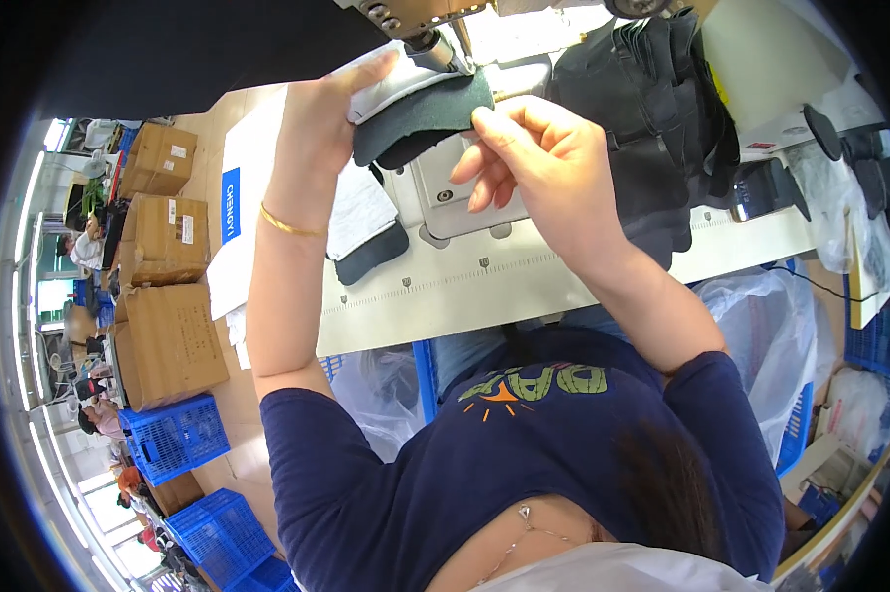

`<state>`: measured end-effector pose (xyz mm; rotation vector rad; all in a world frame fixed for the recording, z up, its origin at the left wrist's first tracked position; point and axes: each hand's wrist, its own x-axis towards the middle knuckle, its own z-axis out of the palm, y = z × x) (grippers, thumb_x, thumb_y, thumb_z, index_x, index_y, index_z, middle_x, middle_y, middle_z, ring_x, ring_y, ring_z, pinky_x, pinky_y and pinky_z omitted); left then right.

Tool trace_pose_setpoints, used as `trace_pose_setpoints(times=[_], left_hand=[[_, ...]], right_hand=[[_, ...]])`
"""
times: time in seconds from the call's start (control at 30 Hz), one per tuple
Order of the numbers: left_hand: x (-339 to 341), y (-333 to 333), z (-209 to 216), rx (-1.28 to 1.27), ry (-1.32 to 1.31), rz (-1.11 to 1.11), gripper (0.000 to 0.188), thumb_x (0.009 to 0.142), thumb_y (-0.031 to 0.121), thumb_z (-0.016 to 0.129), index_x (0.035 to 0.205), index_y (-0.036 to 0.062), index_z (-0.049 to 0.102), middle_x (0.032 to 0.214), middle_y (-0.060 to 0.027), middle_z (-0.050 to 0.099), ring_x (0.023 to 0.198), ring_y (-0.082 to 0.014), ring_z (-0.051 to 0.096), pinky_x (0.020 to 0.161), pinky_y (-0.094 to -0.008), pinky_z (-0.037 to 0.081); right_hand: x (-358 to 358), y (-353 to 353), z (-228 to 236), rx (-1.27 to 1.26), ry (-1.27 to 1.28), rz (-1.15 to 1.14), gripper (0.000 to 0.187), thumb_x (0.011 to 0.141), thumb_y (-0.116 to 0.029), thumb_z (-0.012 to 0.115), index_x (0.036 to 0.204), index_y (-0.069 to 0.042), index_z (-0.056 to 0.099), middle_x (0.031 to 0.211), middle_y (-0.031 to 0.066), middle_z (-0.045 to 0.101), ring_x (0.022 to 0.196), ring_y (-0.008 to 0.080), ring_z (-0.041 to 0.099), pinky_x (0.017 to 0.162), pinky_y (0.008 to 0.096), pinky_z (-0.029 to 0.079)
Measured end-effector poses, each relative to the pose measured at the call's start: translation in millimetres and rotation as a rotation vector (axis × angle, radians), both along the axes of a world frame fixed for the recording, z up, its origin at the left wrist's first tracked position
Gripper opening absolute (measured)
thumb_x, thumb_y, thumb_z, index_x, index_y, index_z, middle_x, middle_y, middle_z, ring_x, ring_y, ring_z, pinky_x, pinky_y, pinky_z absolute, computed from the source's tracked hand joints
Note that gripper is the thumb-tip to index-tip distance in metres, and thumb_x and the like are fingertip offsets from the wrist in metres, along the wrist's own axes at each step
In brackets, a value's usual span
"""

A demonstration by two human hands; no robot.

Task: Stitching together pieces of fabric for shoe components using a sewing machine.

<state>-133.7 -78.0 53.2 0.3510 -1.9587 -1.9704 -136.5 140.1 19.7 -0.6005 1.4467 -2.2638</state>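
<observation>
A curved piece of dark green-black fabric (420, 116) with a white layer lies beneath the needle end of a sewing machine (435, 44). On its left end my left hand (324, 113) is closed, one finger stretched along the white layer. The thumb and forefinger of my right hand (543, 153) pinch the right end of the dark fabric, while the other fingers curl loosely below. Nearer to me, a white fabric piece (358, 212) with a dark edge rests on the machine table (445, 286). The exact spot under the needle is partly hidden by the machine.
Stacked black fabric pieces (642, 118) lie right of my right hand. A ruler scale runs along the table's front edge. Plastic-lined blue baskets (795, 424) stand below. On the left are cardboard boxes (169, 345), blue crates (218, 538) and people farther off.
</observation>
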Motion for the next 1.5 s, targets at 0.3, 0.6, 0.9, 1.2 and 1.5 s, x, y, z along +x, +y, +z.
trace_pose_setpoints(times=[0.3,0.6,0.9,1.2,1.5], left_hand=[[40,3,-29,-1.636,0.808,0.048,0.041,0.079,0.014,0.071,0.119,0.0047,0.067,0.124,-0.0108,0.065,0.111,-0.0301,0.062,0.092,-0.0404,0.051],[32,41,-21,-1.613,0.878,0.012,0.038,0.069,0.007,0.068,0.107,0.0038,0.072,0.109,-0.0077,0.069,0.100,-0.0224,0.068,0.081,-0.0321,0.058],[36,47,-18,-1.692,0.852,0.058,0.037,0.068,0.009,0.068,0.104,0.0022,0.072,0.108,-0.0080,0.070,0.100,-0.0217,0.068,0.082,-0.0313,0.058],[38,47,-20,-1.652,0.875,0.030,0.036,0.068,0.008,0.068,0.103,0.0011,0.073,0.109,-0.0090,0.070,0.103,-0.0229,0.068,0.083,-0.0318,0.058],[37,46,-22,-1.618,0.866,0.028,0.035,0.068,0.007,0.067,0.102,0.0011,0.073,0.107,-0.0096,0.072,0.100,-0.0236,0.070,0.082,-0.0315,0.059]], right_hand=[[-2,3,-2,-0.006,-0.002,0.017,0.020,0.099,-0.015,0.058,0.086,-0.001,0.065,0.075,0.0082,0.073,0.057,0.0083,0.066,0.052,0.0205,0.046],[7,-3,-12,-0.030,0.155,-0.092,0.022,0.097,-0.009,0.058,0.111,0.006,0.067,0.096,0.0072,0.073,0.087,0.0086,0.067,0.077,0.0229,0.052],[6,-9,-17,-0.003,0.162,-0.064,0.023,0.100,-0.007,0.057,0.118,0.005,0.066,0.103,0.0070,0.071,0.091,0.0109,0.067,0.080,0.0274,0.058],[10,-12,-21,-0.023,0.177,-0.136,0.018,0.099,-0.008,0.056,0.100,0.004,0.069,0.087,0.0025,0.071,0.079,0.0045,0.061,0.073,0.0239,0.053],[17,-18,-20,-0.072,0.103,-0.144,0.015,0.099,-0.007,0.055,0.099,0.004,0.066,0.082,0.0010,0.067,0.076,0.0025,0.056,0.068,0.0227,0.051]])
